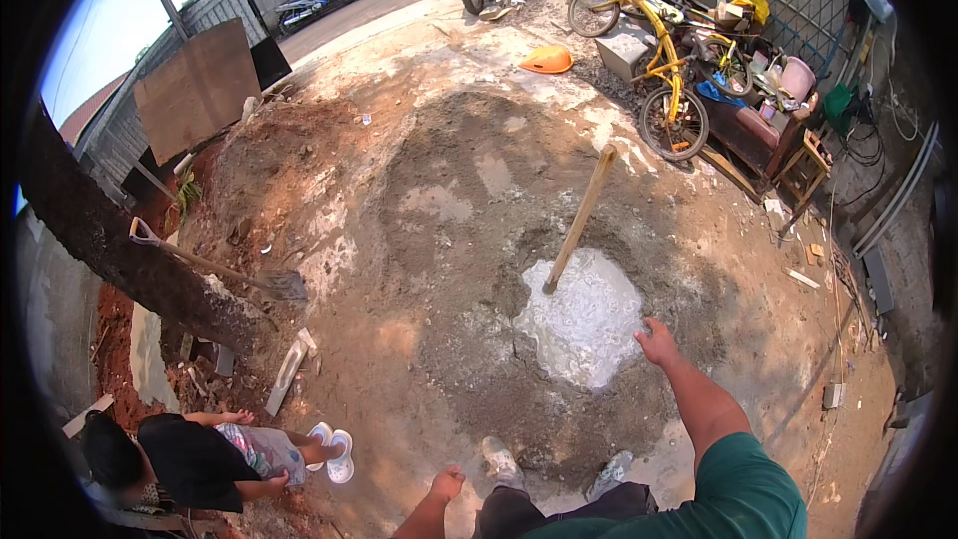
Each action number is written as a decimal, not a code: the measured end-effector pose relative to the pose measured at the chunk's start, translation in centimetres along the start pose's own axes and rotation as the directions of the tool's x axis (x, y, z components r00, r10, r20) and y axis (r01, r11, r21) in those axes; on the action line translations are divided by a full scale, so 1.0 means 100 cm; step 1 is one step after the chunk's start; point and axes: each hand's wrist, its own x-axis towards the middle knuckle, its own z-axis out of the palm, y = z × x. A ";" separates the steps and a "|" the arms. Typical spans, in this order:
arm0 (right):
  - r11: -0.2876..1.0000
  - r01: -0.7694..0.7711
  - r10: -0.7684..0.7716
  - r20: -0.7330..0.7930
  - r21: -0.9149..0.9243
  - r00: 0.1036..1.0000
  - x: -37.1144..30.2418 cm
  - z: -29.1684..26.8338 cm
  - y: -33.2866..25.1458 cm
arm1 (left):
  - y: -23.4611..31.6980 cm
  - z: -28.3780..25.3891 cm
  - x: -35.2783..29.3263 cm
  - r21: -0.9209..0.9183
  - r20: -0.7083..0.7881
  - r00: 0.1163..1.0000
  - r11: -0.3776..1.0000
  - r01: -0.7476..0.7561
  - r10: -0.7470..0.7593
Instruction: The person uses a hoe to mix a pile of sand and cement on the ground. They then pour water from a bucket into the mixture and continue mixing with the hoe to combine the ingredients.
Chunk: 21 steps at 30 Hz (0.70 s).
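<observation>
A pool of wet grey mix lies in a hollow, ringed by a bank of damp grey sand and cement. My right hand is stretched over the pool's right edge, fingers apart, with nothing visible in it. A long wooden handle slants across the pool's far side. Its lower end meets the wet mix, and whatever may be fixed there is hidden. Low beside my left leg, my left hand is loosely closed, and no object shows in it. Both my feet stand at the near side of the bank.
A person stands at the lower left. A shovel rests by a tree trunk, near a board with pale residue. An orange hard hat lies farther off. A yellow bicycle and piled clutter line the right.
</observation>
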 end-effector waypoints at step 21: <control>0.784 0.245 -0.595 -0.577 -0.571 0.560 0.339 -0.070 -0.230 | -0.146 0.023 -0.043 -0.042 0.213 0.900 0.917 0.396 -0.379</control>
